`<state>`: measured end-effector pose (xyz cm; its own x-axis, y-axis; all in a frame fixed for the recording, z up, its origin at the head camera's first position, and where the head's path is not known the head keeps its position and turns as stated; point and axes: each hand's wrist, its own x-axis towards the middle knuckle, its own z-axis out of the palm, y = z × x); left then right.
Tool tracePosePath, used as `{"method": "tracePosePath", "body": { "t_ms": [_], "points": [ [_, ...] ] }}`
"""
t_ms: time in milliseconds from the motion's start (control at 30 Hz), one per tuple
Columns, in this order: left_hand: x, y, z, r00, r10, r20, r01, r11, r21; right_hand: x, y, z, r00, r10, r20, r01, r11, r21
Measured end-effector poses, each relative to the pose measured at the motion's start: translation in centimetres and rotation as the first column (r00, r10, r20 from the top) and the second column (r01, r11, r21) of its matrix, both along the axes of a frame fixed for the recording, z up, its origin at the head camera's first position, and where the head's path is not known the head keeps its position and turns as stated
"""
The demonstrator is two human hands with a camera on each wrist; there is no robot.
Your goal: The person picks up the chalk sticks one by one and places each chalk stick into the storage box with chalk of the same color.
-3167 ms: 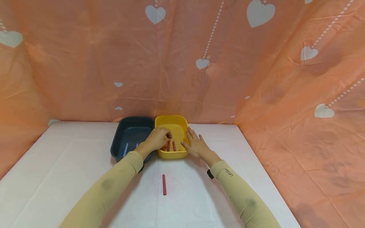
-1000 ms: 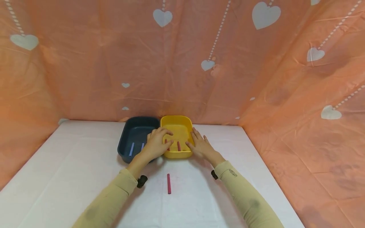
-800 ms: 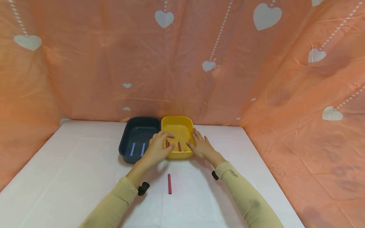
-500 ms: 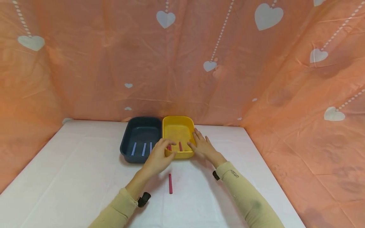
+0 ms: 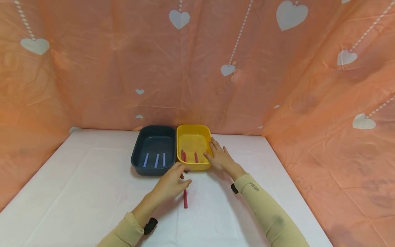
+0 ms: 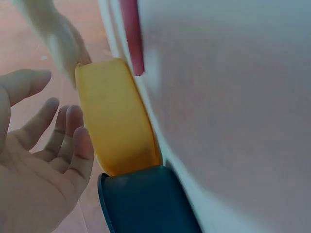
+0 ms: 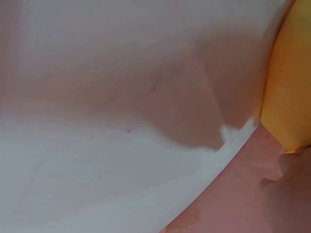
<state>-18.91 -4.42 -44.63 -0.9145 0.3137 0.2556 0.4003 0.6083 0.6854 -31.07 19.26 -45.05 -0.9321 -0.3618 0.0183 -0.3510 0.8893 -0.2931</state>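
A yellow tray (image 5: 192, 167) stands at the back of the white table with red sticks (image 5: 195, 157) lying in it. Beside it on the left is a dark blue tray (image 5: 148, 170) holding three light blue sticks (image 5: 156, 160). One loose red stick (image 5: 185, 200) lies on the table in front of the trays. My left hand (image 5: 174, 181) hovers over that stick's far end, fingers relaxed and empty; the left wrist view shows its bare palm (image 6: 39, 165) next to the yellow tray (image 6: 114, 121). My right hand (image 5: 217, 157) rests flat against the yellow tray's right side.
The white table (image 5: 92, 192) is walled by orange heart-print cloth (image 5: 197, 68) at the back and on both sides. Black wrist straps (image 5: 150, 224) sit on both beige sleeves.
My left hand has pulled back out of the yellow tray toward me and now sits over the loose red stick. The right hand has stayed on the tray's side.
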Motion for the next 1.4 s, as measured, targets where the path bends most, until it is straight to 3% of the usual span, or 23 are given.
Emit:
{"method": "tracePosePath", "body": {
  "t_ms": [133, 400, 700, 1033, 1200, 1400],
  "points": [
    [0.0, -0.2, -0.4, 1.000, -0.021, 0.014, 0.022, 0.997, -0.073, 0.0, 0.1, 0.2, 1.000, -0.008, 0.016, 0.008, 1.000, 0.001],
    [-0.1, -0.5, -0.6, 0.990, -0.072, 0.123, 0.098, 0.969, -0.228, 0.0, 0.1, 0.3, 1.000, -0.003, 0.012, 0.003, 1.000, 0.007],
    [-0.1, -0.5, -1.2, 0.986, -0.077, 0.151, 0.123, 0.937, -0.326, -0.1, 0.1, 0.2, 1.000, 0.008, 0.016, -0.009, 1.000, 0.020],
    [0.2, -0.4, -1.7, 0.986, -0.119, 0.119, 0.155, 0.920, -0.359, 0.0, 0.1, 0.2, 1.000, 0.006, 0.014, -0.007, 1.000, 0.011],
    [0.3, -0.3, -1.7, 0.984, -0.120, 0.132, 0.159, 0.928, -0.338, 0.0, 0.1, 0.1, 1.000, 0.006, 0.018, -0.006, 1.000, 0.006],
    [0.5, -0.1, -1.4, 0.980, -0.136, 0.143, 0.168, 0.955, -0.246, -0.1, 0.1, 0.1, 1.000, 0.006, 0.022, -0.006, 1.000, 0.007]
  ]
}}
